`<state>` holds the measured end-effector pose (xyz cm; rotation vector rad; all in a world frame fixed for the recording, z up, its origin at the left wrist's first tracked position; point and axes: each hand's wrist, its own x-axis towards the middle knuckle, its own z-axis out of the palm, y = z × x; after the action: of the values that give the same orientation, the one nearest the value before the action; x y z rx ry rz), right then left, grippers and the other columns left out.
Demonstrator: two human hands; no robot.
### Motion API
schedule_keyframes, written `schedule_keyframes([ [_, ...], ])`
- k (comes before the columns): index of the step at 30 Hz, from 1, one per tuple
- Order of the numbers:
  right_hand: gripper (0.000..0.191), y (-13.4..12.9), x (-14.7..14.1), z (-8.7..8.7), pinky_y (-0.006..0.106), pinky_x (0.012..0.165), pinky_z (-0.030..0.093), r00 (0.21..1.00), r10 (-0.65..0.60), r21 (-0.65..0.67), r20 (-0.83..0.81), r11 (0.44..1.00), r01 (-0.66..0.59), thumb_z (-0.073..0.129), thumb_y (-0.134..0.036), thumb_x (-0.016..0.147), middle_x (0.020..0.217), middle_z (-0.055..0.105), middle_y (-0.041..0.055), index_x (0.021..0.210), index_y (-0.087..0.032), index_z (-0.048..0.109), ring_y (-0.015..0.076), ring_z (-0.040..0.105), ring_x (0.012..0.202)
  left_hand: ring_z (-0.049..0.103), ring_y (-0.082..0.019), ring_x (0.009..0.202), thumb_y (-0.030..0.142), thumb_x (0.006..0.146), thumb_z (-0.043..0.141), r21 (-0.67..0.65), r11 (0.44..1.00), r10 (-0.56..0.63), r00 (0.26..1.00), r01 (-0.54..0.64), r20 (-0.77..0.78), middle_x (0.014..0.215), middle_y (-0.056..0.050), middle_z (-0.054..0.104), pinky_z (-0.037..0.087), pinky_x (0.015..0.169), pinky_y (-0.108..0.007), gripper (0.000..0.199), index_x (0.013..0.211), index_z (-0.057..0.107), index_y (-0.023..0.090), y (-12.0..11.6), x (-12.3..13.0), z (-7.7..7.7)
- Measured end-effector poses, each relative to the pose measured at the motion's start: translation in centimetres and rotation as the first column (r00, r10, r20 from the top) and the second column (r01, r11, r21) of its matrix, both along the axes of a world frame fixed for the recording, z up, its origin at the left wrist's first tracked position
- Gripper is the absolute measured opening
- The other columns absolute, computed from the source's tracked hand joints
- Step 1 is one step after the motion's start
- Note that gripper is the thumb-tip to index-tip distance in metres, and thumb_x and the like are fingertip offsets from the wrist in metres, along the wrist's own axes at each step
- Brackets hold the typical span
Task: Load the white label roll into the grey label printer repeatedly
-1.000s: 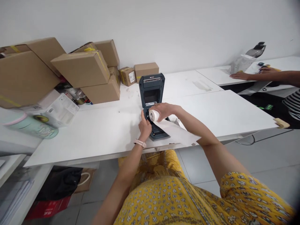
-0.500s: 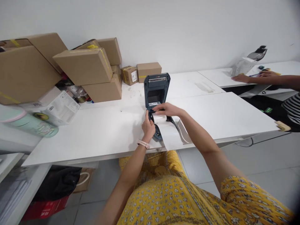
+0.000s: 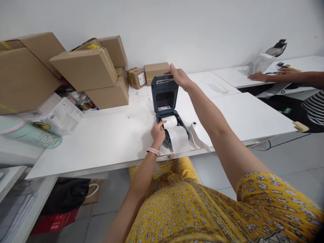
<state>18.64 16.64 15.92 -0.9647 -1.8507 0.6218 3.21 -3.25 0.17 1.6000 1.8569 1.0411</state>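
A dark blue-grey label printer [image 3: 165, 101] stands on the white table with its lid tipped up. Inside its base lies a white paper roll [image 3: 170, 122], from which a strip of paper [image 3: 180, 140] runs out over the front towards the table edge. My left hand [image 3: 158, 133] grips the left side of the base, index finger reaching over to the roll. At the lid's upper right corner, my right hand [image 3: 177, 77] is closed round the top edge, some fingers hidden behind it. Right of the printer lies a loose, curling strip of white paper [image 3: 198, 141] with a small core at its far end.
Cardboard boxes [image 3: 83, 71] are stacked at the back left, with smaller boxes [image 3: 136, 78] behind the printer. A mint-green bottle [image 3: 37, 133] and a white box [image 3: 62, 113] stand on the left. Far right, another person's hands [image 3: 260, 77] rest on a neighbouring table.
My right hand has moved from above the paper roll up to the top of the lid. My left index finger now reaches onto the roll. The view has shifted slightly.
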Motion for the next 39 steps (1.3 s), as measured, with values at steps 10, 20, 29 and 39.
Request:
schedule_keyframes([
  [10,0.084,-7.0,1.3,-1.5,0.047,0.116,0.042,0.997,-0.066,0.186,0.049,0.981,0.055,0.021,-0.084,0.096,0.132,0.072,0.0090,0.123,-0.024,0.073,0.0269,0.062,0.128,0.057,-0.025,0.135,0.007,0.092,0.040,0.229,0.955,-0.097,0.932,0.186,-0.349,0.139,-0.010,0.069,0.045,0.116,-0.040,0.048,0.125,0.074,0.020,-0.9,1.9,3.1],
  [20,0.084,-8.2,1.8,-2.3,0.048,0.116,0.043,0.994,-0.054,0.274,0.093,0.961,0.027,0.016,-0.082,0.097,0.130,0.072,0.0085,0.124,-0.026,0.072,0.0267,0.062,0.128,0.052,-0.033,0.145,0.055,0.105,0.031,-0.315,0.834,-0.551,0.655,0.453,-0.516,0.154,-0.018,0.058,0.037,0.121,-0.049,0.063,0.146,0.057,0.014,-2.6,4.0,4.5],
  [29,0.067,-14.1,2.5,-5.2,0.046,0.124,0.037,0.995,-0.100,0.313,0.026,0.946,0.087,0.020,-0.067,0.106,0.142,0.064,0.0082,0.131,-0.029,0.068,0.0235,0.052,0.140,0.013,-0.041,0.162,0.046,0.097,0.057,-0.107,0.895,-0.385,0.631,0.432,-0.673,0.171,-0.031,0.021,0.012,0.132,-0.057,0.082,0.159,0.031,-0.001,-9.9,7.4,-0.1],
  [39,0.049,-23.7,4.4,-16.3,0.056,0.126,0.038,0.964,-0.218,0.393,0.151,0.908,0.144,0.030,-0.042,0.108,0.154,0.057,0.0084,0.144,-0.030,0.061,0.0276,0.043,0.152,0.018,-0.033,0.163,0.033,0.097,0.052,-0.104,0.865,-0.468,0.714,0.491,-0.521,0.170,-0.024,0.030,0.019,0.132,-0.057,0.074,0.161,0.029,0.004,-17.3,5.9,-3.7],
])
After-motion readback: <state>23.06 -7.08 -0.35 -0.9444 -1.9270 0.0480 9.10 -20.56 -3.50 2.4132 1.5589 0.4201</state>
